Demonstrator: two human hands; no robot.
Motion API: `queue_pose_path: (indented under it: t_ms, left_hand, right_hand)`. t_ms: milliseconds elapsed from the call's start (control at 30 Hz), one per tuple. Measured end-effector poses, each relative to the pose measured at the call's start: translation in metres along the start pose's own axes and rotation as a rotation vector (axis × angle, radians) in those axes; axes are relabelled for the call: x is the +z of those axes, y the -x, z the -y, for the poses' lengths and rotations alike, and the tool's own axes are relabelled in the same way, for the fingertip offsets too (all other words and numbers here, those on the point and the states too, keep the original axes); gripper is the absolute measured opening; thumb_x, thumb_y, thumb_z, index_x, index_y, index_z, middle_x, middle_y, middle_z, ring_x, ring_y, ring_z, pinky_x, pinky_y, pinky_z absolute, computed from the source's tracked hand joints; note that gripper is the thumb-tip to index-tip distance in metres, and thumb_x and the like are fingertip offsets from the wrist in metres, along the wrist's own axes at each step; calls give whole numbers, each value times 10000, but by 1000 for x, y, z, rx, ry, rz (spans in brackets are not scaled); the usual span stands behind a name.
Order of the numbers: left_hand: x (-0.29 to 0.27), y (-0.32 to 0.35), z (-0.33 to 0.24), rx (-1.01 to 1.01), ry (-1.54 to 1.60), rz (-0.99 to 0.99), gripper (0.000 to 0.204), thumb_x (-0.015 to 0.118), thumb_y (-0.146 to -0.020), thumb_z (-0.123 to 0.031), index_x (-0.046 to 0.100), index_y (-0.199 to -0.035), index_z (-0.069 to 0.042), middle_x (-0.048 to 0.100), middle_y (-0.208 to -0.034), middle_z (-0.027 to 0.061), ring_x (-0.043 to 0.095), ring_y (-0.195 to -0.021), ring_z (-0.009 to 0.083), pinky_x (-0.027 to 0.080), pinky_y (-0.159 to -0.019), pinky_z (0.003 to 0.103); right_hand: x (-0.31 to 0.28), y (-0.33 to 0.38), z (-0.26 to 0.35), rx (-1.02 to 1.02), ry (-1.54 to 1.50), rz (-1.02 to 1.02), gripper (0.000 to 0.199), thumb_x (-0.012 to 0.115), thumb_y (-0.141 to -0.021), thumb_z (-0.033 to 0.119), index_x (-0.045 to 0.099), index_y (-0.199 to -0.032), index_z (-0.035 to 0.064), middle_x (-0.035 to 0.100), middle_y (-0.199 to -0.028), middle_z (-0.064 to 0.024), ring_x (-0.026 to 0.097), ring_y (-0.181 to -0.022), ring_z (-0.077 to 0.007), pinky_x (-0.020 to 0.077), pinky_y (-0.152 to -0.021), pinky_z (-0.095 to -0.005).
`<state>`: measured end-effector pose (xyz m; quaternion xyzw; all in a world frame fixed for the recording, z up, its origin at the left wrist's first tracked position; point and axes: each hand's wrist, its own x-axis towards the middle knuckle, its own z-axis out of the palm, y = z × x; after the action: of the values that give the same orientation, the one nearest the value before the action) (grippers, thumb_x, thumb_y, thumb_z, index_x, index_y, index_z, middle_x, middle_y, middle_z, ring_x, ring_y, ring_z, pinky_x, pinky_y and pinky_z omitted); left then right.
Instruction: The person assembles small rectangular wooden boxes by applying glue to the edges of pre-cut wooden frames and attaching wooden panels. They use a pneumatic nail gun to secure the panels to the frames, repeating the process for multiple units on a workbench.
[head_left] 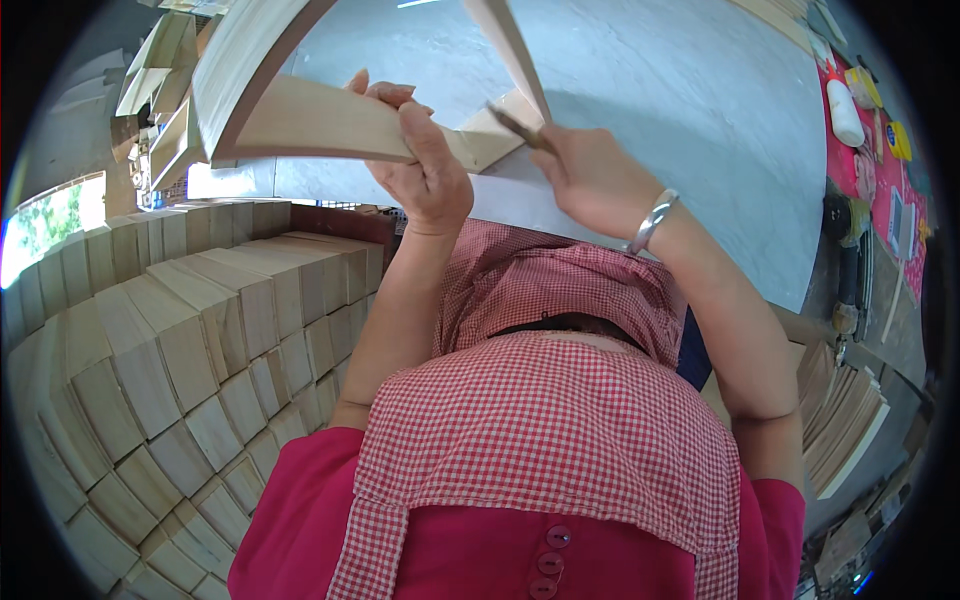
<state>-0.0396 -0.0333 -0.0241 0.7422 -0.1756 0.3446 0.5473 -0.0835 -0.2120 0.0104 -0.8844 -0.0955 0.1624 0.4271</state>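
Over a pale marbled tabletop [690,110], a light wooden frame [325,122] stands tilted, its boards joined at corners. My left hand [432,178] is wrapped round its near board, thumb on one side and fingertips over the other. In my right hand [605,180] is a slim brown tool with a dark narrow end [515,125], gripped in closed fingers. That end lies over the frame's right corner, close to the short pale board there. Whether it touches the wood I cannot tell, nor the tool's exact kind.
Stacked pale wooden blocks or boxes [190,345] fill the left side. At the right, a red patterned cloth [840,165] bears a white bottle [846,115] and a yellow tape roll [899,142]. Thin wooden boards [840,430] stand bundled at lower right.
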Motion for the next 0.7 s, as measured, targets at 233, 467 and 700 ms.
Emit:
queue_pose_path:
  t_ms: [233, 467, 700]
  left_hand:
    - [2, -1, -11, -122, 79, -29, 224, 437, -1039, -141, 490, -1177, 28, 552, -997, 79, 515, -1002, 168, 516, -856, 329]
    - [1, -2, -9, -97, 61, -7, 367, 442, -1046, -158, 387, -1336, 60, 553, -980, 73, 522, -962, 152, 511, -865, 324]
    - [2, -1, -8, -108, 80, 13, 472, 453, -1046, -159, 308, -1426, 82, 550, -997, 78, 522, -947, 144, 495, -840, 320]
  right_hand:
    - [2, 27, 2, -185, 427, -218, 235, 632, -837, 91, 649, -1056, 7, 667, -1012, -177, 661, -953, -355, 517, -786, -451]
    - [19, 21, 0, -51, 549, -44, 311, 663, -767, 99, 654, -1057, -14, 659, -1051, -169, 648, -1008, -328, 493, -797, -430]
    - [17, 16, 14, -20, 629, 11, 287, 643, -795, 107, 671, -1047, -28, 664, -1055, -172, 657, -991, -313, 499, -782, -426]
